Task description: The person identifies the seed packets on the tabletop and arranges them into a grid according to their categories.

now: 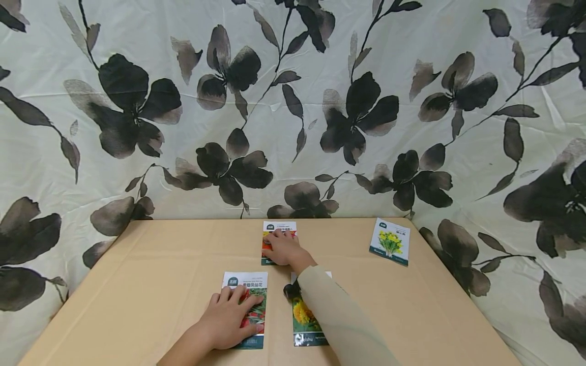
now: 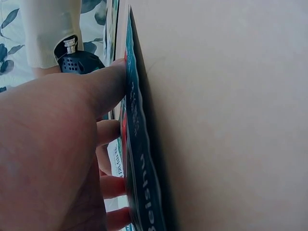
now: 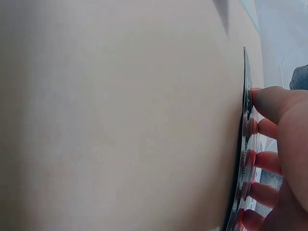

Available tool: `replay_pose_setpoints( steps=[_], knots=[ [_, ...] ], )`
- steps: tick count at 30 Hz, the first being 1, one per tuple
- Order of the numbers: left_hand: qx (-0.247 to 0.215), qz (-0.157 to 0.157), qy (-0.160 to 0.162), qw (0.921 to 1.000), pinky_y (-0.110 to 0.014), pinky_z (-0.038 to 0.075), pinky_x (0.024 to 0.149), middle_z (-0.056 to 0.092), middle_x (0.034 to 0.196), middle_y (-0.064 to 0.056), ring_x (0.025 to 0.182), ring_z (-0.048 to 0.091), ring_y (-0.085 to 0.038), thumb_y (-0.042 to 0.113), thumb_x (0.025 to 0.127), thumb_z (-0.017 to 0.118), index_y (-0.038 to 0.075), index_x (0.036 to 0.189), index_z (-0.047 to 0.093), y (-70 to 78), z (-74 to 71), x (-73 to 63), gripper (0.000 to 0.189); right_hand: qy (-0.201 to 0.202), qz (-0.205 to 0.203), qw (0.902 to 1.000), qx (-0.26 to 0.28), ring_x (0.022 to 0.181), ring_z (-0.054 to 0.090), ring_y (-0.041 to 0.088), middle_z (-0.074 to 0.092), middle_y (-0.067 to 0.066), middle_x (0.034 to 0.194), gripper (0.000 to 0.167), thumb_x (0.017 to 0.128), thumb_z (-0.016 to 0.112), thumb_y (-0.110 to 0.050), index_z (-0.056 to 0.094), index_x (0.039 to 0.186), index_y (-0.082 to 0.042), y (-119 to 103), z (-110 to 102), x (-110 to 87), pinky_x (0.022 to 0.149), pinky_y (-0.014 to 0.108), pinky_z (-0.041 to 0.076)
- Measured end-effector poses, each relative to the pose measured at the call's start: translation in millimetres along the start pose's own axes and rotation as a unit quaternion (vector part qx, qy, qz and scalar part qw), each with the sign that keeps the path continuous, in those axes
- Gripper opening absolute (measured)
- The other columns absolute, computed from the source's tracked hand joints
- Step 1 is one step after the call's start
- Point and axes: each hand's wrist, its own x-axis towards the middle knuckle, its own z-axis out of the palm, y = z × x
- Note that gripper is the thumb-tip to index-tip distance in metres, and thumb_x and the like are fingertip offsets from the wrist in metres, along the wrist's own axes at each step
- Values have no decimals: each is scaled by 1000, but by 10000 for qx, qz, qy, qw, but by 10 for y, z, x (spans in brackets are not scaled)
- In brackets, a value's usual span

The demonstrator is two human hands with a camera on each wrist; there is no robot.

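Note:
My left hand [image 1: 229, 320] lies with spread fingers on a seed packet [image 1: 254, 278] with red flowers, at the front middle of the table. In the left wrist view its thumb and fingertips touch the face of this packet [image 2: 139, 149], whose dark bottom band faces the camera. Farther back, my right hand [image 1: 285, 249] rests with fingers spread over another seed packet [image 1: 279, 225], covering most of its picture. The right wrist view shows the thumb and fingertips pressing on this glossy packet [image 3: 247, 96]. Beneath the right forearm is a packet with yellow flowers [image 1: 303, 317], partly hidden by the sleeve.
A fourth packet, with a yellow-flowered plant [image 1: 390, 243], lies slightly turned near the back right corner. The tan table [image 1: 160, 284] meets a white cloth with dark flowers [image 1: 293, 127] at its back edge. A black wrist camera [image 1: 291, 291] sits under the right wrist.

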Motion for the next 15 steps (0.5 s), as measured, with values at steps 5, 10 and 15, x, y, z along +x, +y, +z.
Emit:
replay_pose_setpoints(
  steps=[5,10,15],
  knots=[
    [-29,-63,-40,10000,-53,37,87,50,140,-9,113,42,-29,73,87,61,36,141,59,28,-15,-11,66,64,-73,10000,-15,146,36,33,46,2,154,51,102,55,-53,53,148,-31,-48,-11,-22,115,57,32],
    [-18,-67,-79,9999,-53,36,87,49,141,-10,113,42,-30,71,88,63,35,142,59,39,-29,-22,64,58,-81,9999,-23,146,36,32,46,2,154,51,102,55,-53,53,148,-31,-94,-16,-19,116,57,31],
    [0,-78,-59,10000,-53,36,87,49,141,-9,113,42,-30,69,88,64,35,141,59,52,-31,-27,63,27,-83,10000,-33,147,34,32,44,2,155,51,103,54,-53,52,149,-31,-121,-10,-2,118,57,30]
  ],
)
